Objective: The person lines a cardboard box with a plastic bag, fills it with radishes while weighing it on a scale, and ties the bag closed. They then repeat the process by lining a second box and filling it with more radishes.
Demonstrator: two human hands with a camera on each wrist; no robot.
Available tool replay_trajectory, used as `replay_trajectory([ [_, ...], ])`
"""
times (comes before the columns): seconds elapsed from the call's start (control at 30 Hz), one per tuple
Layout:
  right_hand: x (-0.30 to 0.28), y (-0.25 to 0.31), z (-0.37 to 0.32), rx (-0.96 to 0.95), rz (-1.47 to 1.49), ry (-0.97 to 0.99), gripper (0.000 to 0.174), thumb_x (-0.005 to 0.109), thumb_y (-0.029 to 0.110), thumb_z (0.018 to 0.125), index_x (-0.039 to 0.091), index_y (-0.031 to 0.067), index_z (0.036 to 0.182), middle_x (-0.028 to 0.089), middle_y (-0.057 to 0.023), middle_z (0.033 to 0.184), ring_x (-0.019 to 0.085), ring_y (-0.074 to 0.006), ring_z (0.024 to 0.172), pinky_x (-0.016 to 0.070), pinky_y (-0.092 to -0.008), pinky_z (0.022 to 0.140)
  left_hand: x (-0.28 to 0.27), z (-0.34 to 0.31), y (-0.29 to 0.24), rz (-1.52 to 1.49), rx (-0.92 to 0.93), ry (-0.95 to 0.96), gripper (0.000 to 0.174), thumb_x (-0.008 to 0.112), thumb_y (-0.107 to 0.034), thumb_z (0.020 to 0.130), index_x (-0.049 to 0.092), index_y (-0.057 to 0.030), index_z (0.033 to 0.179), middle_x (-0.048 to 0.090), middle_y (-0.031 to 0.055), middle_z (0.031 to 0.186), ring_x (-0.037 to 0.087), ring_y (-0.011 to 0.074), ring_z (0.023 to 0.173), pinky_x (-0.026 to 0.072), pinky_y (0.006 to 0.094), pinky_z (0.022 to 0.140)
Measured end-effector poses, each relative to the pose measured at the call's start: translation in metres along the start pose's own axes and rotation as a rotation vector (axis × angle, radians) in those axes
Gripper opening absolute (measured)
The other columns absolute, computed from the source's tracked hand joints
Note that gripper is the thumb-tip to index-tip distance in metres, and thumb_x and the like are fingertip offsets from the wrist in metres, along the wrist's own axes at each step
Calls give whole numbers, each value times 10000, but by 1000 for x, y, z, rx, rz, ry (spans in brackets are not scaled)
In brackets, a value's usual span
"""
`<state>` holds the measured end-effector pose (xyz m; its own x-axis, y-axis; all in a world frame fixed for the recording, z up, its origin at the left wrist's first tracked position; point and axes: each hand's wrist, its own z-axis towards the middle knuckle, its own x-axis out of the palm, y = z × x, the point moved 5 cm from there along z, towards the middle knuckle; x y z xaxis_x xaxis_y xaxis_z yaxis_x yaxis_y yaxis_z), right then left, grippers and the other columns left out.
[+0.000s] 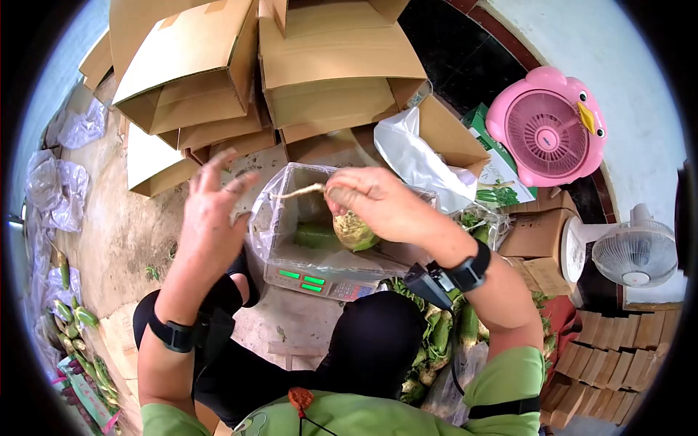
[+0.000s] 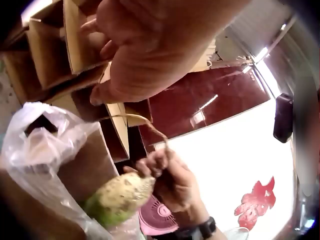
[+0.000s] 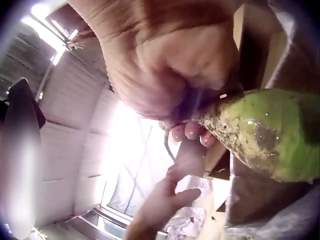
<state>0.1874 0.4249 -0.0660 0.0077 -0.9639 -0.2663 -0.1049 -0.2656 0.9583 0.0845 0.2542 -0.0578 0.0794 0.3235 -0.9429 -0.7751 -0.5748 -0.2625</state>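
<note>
The big radish (image 1: 356,232) hangs over the scale (image 1: 320,283), with its round green end down. It is in or just above the mouth of the clear bag (image 2: 45,155) on the scale; it is hard to tell which. The right hand (image 1: 374,200), also over the scale, has its fingers wrapped tight round the narrow top end, where the thin tail (image 1: 302,191) sticks out. The left hand (image 1: 214,218) is up to the left of the scale, with its fingers spread and nothing in them. The radish looks fat, so it is likely heavy and hard, and it should not squash. Its skin shines in spots, so it may be a bit slippery, and dirt could rub off. The tail looks bendy and might snap, so the narrow end, or the fat middle from below, seems a better place to hold.
</note>
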Motion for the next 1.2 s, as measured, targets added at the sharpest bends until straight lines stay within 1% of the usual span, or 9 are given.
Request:
replay_trajectory([
  [0.03, 3, -9, 4, 0, 2, 3, 203, 473, 125, 899, 535, -9, 760, 530, -45, 721, 507, -124, 702, 421, -257, 678, 5, -2, -7, -249, -15, 83, 349, 679, -103, 689, 651, -134, 1036, 416, 129, 1292, 386, 340, 1173, 359, 444, 965],
  [0.23, 28, -46, 22, -17, -337, 163, 201, 483, 155, 859, 534, -3, 745, 546, -108, 696, 528, -223, 647, 442, -316, 635, 27, -9, -22, -203, 8, 311, 514, 687, -69, 635, 574, -96, 1136, 438, 146, 1253, 416, 351, 1135, 381, 419, 944],
  [0.27, 29, -49, 25, 69, -324, 192, 238, 471, 196, 848, 565, -2, 754, 582, -168, 725, 557, -335, 734, 446, -393, 682, 30, -9, -22, -161, -3, 342, 567, 679, -74, 639, 536, -106, 1187, 451, 140, 1234, 428, 343, 1123, 393, 421, 924],
  [0.5, 37, -68, 42, 56, -433, 333, 191, 472, 146, 816, 593, 5, 777, 610, -178, 785, 575, -339, 778, 445, -407, 700, 47, -17, -28, -203, -38, 487, 686, 569, 1, 650, 393, -122, 1302, 507, 152, 1122, 503, 338, 1027, 415, 430, 853],
  [0.57, 41, -82, 44, 176, -435, 431, 259, 439, 210, 842, 578, -5, 805, 592, -147, 740, 566, -264, 690, 450, -365, 648, 50, -19, -30, -142, 4, 446, 671, 526, 32, 642, 396, -84, 1290, 517, 158, 1100, 520, 345, 990, 411, 432, 834],
  [0.67, 44, -84, 42, 339, -391, 520, 271, 454, 233, 837, 591, 0, 813, 603, -147, 738, 570, -273, 706, 446, -373, 663, 48, -19, -31, -126, 39, 404, 671, 531, 32, 639, 384, -56, 1288, 517, 163, 1096, 523, 341, 978, 408, 427, 813],
  [0.8, 54, -107, 52, 211, -442, 525, 313, 448, 272, 862, 595, 7, 785, 598, -140, 704, 562, -268, 689, 443, -368, 677, 47, -20, -34, -104, 49, 443, 695, 537, 34, 632, 365, -56, 1300, 516, 168, 1092, 528, 331, 963, 409, 416, 796],
  [1.03, 60, -120, 73, 348, -500, 545, 376, 430, 349, 896, 615, 49, 764, 619, -115, 738, 571, -248, 722, 440, -362, 707, 47, -23, -36, -79, 73, 441, 704, 547, 30, 625, 356, -40, 1299, 515, 159, 1084, 527, 312, 969, 402, 406, 806],
  [1.2, 63, -130, 81, 329, -639, 519, 294, 467, 265, 869, 637, 33, 931, 627, -188, 958, 583, -283, 919, 435, -359, 810, 46, -24, -37, -50, 100, 399, 704, 546, 32, 621, 356, -28, 1296, 515, 161, 1078, 521, 310, 973, 396, 402, 814],
])
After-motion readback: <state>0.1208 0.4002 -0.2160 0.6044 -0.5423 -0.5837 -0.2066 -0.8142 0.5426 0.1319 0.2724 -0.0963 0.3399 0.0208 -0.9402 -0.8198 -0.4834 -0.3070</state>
